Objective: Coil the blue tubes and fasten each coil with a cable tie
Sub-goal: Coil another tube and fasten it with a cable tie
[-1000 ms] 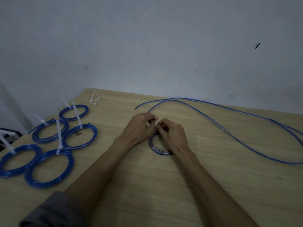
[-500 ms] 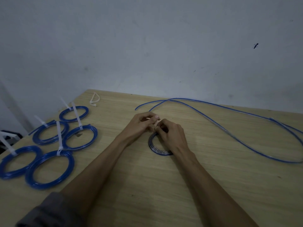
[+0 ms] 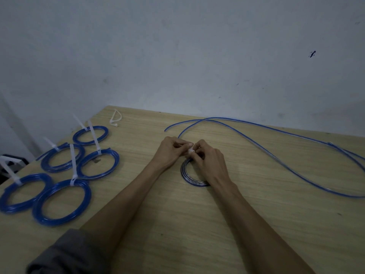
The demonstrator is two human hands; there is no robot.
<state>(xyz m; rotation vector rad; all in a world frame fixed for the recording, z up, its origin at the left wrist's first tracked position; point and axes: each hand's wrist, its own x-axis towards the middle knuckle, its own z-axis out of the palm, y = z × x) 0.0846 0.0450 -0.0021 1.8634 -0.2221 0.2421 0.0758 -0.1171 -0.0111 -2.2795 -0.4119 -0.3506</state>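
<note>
Fingers [image 3: 184,144] of the left hand [image 3: 169,152] and of the right hand [image 3: 209,162] are pinched together on a white cable tie [image 3: 191,150] at the far side of a small coil [image 3: 189,175] of blue tube. That coil lies flat on the wooden table [image 3: 197,224], partly hidden under the right palm. Beyond and to the right of the coil, loose blue tubes [image 3: 266,153] snake across the table toward its right edge. Well to the left of the coil lie five tied coils [image 3: 61,202], each with a white tie tail sticking up. Behind those, near the table's far corner, sits a spare tie [image 3: 114,121]. A grey sleeve [image 3: 65,254] covers the left upper arm.
</note>
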